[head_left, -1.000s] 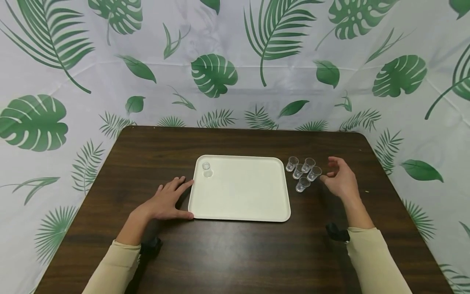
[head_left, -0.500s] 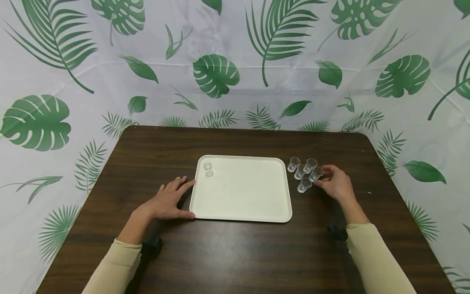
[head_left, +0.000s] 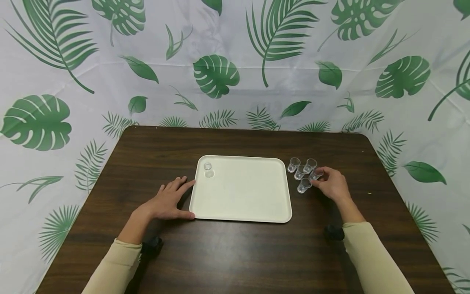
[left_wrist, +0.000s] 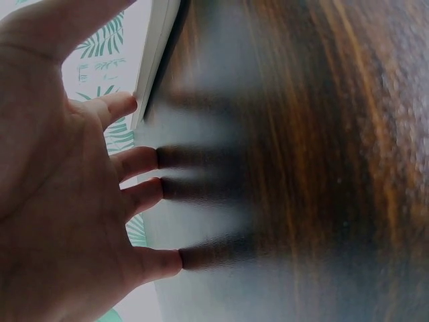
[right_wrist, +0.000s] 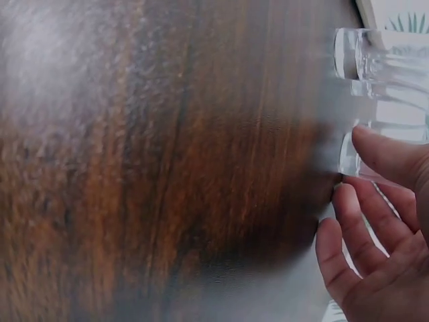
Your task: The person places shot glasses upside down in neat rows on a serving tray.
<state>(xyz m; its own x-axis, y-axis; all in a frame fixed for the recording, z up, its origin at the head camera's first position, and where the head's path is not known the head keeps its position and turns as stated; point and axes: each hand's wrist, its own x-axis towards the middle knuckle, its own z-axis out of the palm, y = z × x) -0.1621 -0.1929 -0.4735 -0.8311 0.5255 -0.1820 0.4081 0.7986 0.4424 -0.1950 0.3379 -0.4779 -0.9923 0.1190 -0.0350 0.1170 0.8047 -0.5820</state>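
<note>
While the right hand (head_left: 331, 184) pinches the rightmost clear glass (head_left: 315, 175) between thumb and fingers, four other glasses (head_left: 304, 185) stand close around that one, just beyond the right edge of a pale tray (head_left: 242, 192). With neighbours this near, the grip probably does best set low on the wall, thumb opposite fingers, firm enough not to slip on smooth sides yet gentle. Any lift should go straight up before it goes sideways, since a slanted pull could knock the next glass over. The left hand (head_left: 166, 203) lies with fingers spread and straight, grasping nothing, its index finger and thumb touching the tray's left edge; that contact looks useful for steadying it. One more glass (head_left: 207, 166) sits on the tray in the far left corner; which way up, I cannot tell. Underneath, the surface (head_left: 235, 257) is dark, wood-grained and glossy, with a patch of light reflected near its front and a tiny pale speck (head_left: 369, 193) toward the right. Behind and at both sides hangs a white backdrop (head_left: 165, 92) printed with green leaves, lightly creased.
</note>
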